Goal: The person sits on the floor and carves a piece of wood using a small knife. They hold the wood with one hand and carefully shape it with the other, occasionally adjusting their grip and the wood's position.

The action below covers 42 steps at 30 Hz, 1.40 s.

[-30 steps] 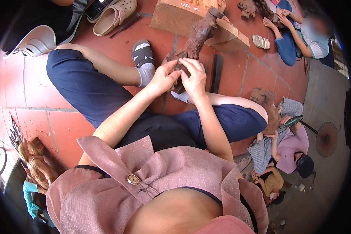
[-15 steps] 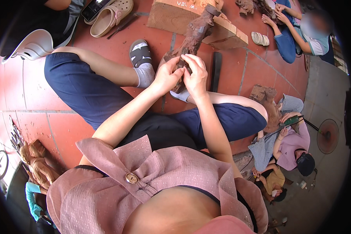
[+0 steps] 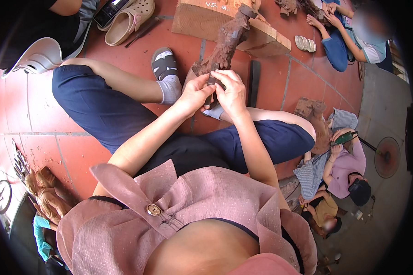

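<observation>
Between my feet, a dark brown wood carving with a rough, knobbly surface slants up against a pale wooden block. Both my hands meet at its near end. My left hand is closed, its thumb and fingers pinching a small dark piece. From the other side my right hand closes on the same piece, fingers bent over its top. The piece is mostly hidden by my fingers, so I cannot tell its kind, nor whether it touches the carving.
A black bar-shaped object lies right of my hands. My sandalled foot is at the left. Beyond are tan clogs and a thin dark tool. At the right, a person holds a green power tool against another carving.
My hands have drawn slightly toward me, off the carving's side, and the dark piece between my fingers now shows. The carving has stayed in about the same place.
</observation>
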Each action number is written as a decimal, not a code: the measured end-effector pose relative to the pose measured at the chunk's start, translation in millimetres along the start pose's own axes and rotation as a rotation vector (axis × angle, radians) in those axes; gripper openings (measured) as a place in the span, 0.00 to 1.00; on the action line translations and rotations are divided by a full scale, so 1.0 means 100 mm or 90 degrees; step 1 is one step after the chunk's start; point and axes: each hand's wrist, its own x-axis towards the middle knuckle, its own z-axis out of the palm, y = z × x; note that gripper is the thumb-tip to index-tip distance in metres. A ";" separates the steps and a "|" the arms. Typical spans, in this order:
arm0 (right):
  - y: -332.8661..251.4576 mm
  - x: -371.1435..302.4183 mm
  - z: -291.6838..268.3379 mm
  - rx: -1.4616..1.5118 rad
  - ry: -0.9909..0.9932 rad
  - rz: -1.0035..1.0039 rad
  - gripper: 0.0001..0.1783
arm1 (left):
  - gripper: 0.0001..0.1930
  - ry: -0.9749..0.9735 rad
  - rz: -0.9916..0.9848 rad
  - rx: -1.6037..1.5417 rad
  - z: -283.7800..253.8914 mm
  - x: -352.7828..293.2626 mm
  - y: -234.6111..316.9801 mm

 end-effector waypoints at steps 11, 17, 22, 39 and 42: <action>0.00 0.07 0.00 -0.003 0.031 -0.004 0.15 | 0.19 0.004 -0.014 -0.020 0.03 0.00 0.07; 0.00 0.00 -0.03 0.022 -0.009 0.034 0.13 | 0.21 -0.018 -0.053 -0.037 0.04 -0.03 0.01; 0.04 0.14 -0.01 0.002 0.021 -0.005 0.13 | 0.21 -0.003 -0.040 -0.057 0.02 0.09 0.02; 0.05 0.06 0.07 0.050 0.043 0.013 0.15 | 0.15 0.009 -0.005 -0.031 0.02 0.06 -0.07; 0.02 -0.08 0.00 0.033 0.005 0.008 0.15 | 0.14 -0.064 -0.074 -0.030 0.01 -0.09 0.04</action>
